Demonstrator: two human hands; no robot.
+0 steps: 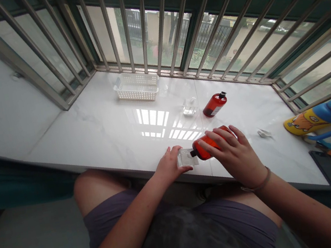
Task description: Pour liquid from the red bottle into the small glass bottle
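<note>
My right hand (pixel 233 152) is wrapped round a red bottle (pixel 206 147) that lies tipped over, its black neck pointing left. The neck is over a small clear square container (pixel 188 157) near the front edge of the white counter. With thumb and fingers on its left side, my left hand (pixel 171 165) grips that container. Whether liquid is flowing is too small to tell. Farther back stands a second red bottle (pixel 213 105) with a black pump top and a pale label. Left of it sits another small clear container (pixel 188 107).
A white perforated basket (pixel 136 88) rests at the back of the counter (pixel 88 124), below the barred window. On the right are a crumpled clear piece (pixel 264 134), a blue and yellow water bottle (pixel 314 117) and a dark phone-like slab (pixel 327 168).
</note>
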